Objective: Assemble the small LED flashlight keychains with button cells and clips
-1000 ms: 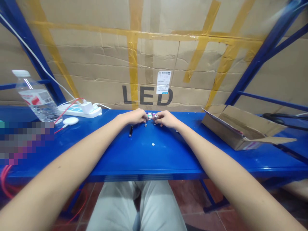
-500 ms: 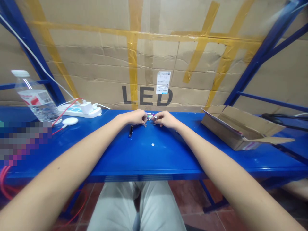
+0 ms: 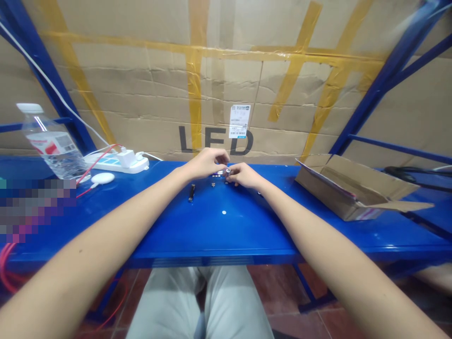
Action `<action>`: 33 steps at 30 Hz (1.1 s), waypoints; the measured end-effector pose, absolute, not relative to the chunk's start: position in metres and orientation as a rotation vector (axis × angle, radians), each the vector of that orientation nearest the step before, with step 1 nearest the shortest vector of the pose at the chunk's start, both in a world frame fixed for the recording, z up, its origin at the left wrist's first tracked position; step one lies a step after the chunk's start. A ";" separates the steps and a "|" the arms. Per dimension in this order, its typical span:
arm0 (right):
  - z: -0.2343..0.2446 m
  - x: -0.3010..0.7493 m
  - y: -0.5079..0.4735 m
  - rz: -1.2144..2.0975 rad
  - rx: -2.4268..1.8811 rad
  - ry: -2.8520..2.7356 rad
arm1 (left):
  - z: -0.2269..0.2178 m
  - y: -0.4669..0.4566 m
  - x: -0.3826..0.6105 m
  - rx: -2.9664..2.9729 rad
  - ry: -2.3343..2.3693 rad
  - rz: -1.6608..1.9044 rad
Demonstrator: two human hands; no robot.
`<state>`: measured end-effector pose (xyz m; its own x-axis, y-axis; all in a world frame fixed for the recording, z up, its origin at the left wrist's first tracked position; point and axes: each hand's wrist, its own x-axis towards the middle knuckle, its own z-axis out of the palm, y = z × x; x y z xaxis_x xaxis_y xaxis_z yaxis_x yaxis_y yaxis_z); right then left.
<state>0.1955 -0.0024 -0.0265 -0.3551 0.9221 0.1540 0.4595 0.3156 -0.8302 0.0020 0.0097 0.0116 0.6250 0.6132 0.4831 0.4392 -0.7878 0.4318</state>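
My right hand [image 3: 243, 175] pinches a small silver cylindrical piece [image 3: 229, 171] whose round end faces up. Over a cluster of small shiny pieces [image 3: 217, 173], my left hand [image 3: 211, 161] arches with thumb and fingers apart, its thumb close to the silver piece; I see nothing in it. A tiny metal part [image 3: 213, 184] lies in front of the left hand. Just below the right fingertips is a little round piece [image 3: 226, 182]. A slim black tube [image 3: 191, 193] rests near my left wrist, and a flat whitish disc [image 3: 224, 212] lies nearer to me.
An open cardboard box [image 3: 348, 188] sits on the right of the blue table [image 3: 212, 235]. On the left are a water bottle [image 3: 52, 141], a white power strip [image 3: 106, 161], a white oval device [image 3: 103, 178] and red cables. A large carton [image 3: 151, 103] stands behind.
My left hand has risen and moved right from beside the tiny metal part, its fingers spreading. The right hand keeps its place with the silver piece.
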 end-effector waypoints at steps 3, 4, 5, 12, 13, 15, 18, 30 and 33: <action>-0.029 0.196 0.001 0.923 -1.222 -1.939 | 0.013 0.003 0.009 2.698 0.784 0.861; -0.030 0.196 0.002 0.921 -1.227 -1.940 | 0.013 0.002 0.010 2.746 0.780 0.844; -0.030 0.195 0.002 0.921 -1.231 -1.941 | 0.012 0.002 0.010 2.786 0.781 0.834; -0.028 0.194 -0.002 0.945 -1.166 -1.937 | 0.012 0.004 0.006 2.786 0.856 0.791; -0.027 0.193 -0.004 0.948 -1.153 -1.936 | 0.011 0.005 0.005 2.759 0.894 0.774; -0.026 0.191 -0.007 0.945 -1.135 -1.936 | 0.010 0.008 0.003 2.679 0.961 0.756; -0.026 0.189 -0.006 0.915 -1.123 -1.926 | 0.008 0.014 0.001 2.527 0.997 0.817; -0.041 0.166 -0.010 0.344 -1.030 -2.375 | 0.001 0.030 -0.007 1.683 0.828 1.192; -0.042 0.158 -0.014 0.266 -1.025 -2.466 | -0.002 0.031 -0.008 1.616 0.838 1.170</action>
<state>0.1584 -0.0135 -0.0422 -0.6206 0.7094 0.3341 0.6219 0.7048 -0.3414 -0.0079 0.0306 -0.0017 0.3106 0.8992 0.3082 0.0027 -0.3250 0.9457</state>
